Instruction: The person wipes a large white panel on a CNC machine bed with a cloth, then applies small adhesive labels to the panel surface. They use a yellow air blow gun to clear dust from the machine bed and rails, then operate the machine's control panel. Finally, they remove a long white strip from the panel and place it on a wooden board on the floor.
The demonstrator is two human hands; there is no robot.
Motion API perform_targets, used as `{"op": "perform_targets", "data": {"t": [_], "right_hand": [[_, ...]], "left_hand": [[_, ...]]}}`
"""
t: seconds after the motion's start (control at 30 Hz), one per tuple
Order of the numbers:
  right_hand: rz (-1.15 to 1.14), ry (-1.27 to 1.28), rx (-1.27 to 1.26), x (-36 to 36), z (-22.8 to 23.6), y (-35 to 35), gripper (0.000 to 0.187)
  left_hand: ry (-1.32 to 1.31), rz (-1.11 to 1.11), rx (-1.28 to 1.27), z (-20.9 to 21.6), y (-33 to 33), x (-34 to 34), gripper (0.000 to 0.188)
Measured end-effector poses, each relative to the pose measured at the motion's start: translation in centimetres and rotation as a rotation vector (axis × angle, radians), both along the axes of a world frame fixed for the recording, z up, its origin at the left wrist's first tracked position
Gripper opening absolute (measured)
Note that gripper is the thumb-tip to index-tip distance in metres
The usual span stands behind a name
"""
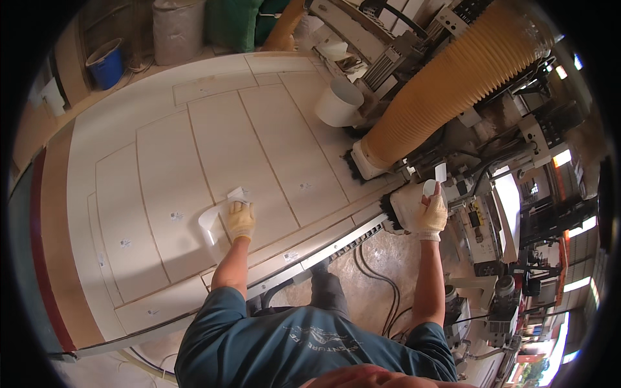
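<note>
Both my hands wear pale yellow gloves. My left hand [241,220] is over the cut white panels [229,136], its fingers closed round a small bundle of white labels [238,193]. A glossy white backing strip [208,223] curls beside that hand and hangs down over the panel. Out to the right, my right hand [432,215] is raised near the machine's white brush-edged hood [406,205]. A single white label [440,172] sits at its fingertips. Several panels bear a small printed label [176,216].
A thick ribbed orange hose [453,84] runs down to a second hood [367,161]. A white bucket [339,103] stands at the panels' far right. At the back left are a blue bin [105,64] and a pale sack [179,32]. Black cables [381,278] lie on the floor.
</note>
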State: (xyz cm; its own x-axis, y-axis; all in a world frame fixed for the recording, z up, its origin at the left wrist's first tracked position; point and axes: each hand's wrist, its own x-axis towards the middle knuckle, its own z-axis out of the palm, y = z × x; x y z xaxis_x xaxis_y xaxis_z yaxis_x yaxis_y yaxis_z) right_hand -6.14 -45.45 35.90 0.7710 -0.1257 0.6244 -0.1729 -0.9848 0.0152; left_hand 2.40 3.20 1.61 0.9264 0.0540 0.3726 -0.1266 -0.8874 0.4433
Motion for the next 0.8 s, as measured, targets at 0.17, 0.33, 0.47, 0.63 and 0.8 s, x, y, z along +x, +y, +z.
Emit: {"op": "perform_targets", "data": {"t": [0.17,0.33,0.47,0.63,0.8], "right_hand": [[-0.084,0.101,-0.175,-1.5,0.1,-0.8,0.059],[-0.108,0.026,-0.145,-3.1,-0.6,-1.6,0.056],[-0.228,-0.048,-0.113,-3.9,-1.8,-1.8,0.055],[-0.244,-0.079,-0.005,-4.8,-2.4,-2.5,0.055],[-0.270,-0.182,0.024,-5.7,-3.2,-3.5,0.052]], "left_hand": [[0.129,-0.021,0.108,-0.4,0.3,1.7,0.034],[0.080,-0.025,0.141,-0.8,-0.5,2.7,0.037],[0.074,0.011,0.162,-1.9,-0.1,4.4,0.038],[0.109,-0.026,0.230,-3.3,1.3,6.3,0.036],[0.155,-0.016,0.218,-2.3,1.4,7.2,0.035]]}}
